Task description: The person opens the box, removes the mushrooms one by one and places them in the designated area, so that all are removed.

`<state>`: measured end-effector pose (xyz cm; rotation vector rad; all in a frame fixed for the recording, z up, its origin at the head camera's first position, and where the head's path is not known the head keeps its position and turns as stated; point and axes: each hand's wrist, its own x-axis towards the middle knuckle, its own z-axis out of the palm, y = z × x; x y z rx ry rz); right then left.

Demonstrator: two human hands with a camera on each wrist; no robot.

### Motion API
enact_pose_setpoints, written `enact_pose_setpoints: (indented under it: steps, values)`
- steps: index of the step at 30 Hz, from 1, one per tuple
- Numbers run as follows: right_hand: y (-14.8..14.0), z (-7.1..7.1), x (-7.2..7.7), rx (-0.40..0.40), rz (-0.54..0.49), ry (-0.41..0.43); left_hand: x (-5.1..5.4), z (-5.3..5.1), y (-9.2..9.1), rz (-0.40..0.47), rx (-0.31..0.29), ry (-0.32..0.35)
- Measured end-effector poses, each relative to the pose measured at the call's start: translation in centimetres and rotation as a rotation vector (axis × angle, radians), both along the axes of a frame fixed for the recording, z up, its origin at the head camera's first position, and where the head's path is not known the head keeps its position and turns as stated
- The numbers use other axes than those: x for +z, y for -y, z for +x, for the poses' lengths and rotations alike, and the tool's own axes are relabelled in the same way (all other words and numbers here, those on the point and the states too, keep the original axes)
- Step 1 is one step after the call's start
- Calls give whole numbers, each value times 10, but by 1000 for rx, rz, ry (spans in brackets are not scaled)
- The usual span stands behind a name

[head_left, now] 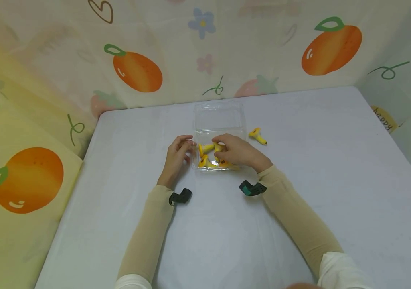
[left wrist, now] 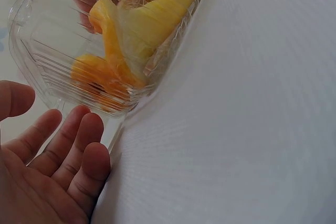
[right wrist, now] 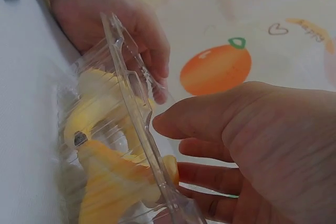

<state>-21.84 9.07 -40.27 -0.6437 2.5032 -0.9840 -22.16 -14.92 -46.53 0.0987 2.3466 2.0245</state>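
Observation:
A clear plastic clamshell box (head_left: 196,165) lies with its lid raised behind it. Inside are several yellow toy pieces (head_left: 206,149), banana-like with a flared end, some with dark spots. My right hand (head_left: 239,150) reaches over the box from the right, its fingertips beside one yellow piece (right wrist: 170,169) that stands at the rim; thumb and fingers are apart. At the box's left side is my left hand (head_left: 177,156), palm towards it. In the left wrist view its loosely bent fingers (left wrist: 90,132) are near the box corner; whether they touch is unclear.
One more yellow piece (head_left: 258,136) lies on the white tabletop (head_left: 317,160), right of the lid (head_left: 219,116). A dark wrist device (head_left: 181,196) sits on the left wrist and another (head_left: 252,188) on the right. A fruit-patterned curtain (head_left: 176,44) hangs behind the table.

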Motion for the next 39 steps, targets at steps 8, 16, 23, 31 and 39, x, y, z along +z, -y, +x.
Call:
enact_pose_setpoints:
  steps: [8,16,23,31,39]
  values:
    - [1,1,1,15,14,-11,0,0,0,4,5,2]
    - [1,2,2,15,45,6,2,1,0,-7,-4,10]
    - [4,2,2,26,85,2,2,1,0,-7,3,3]
    - [7,3,0,24,128,-9,1,1,0,-23,5,-7]
    - [7,4,-1,23,117,-3,2,0,0,-25,-5,5]
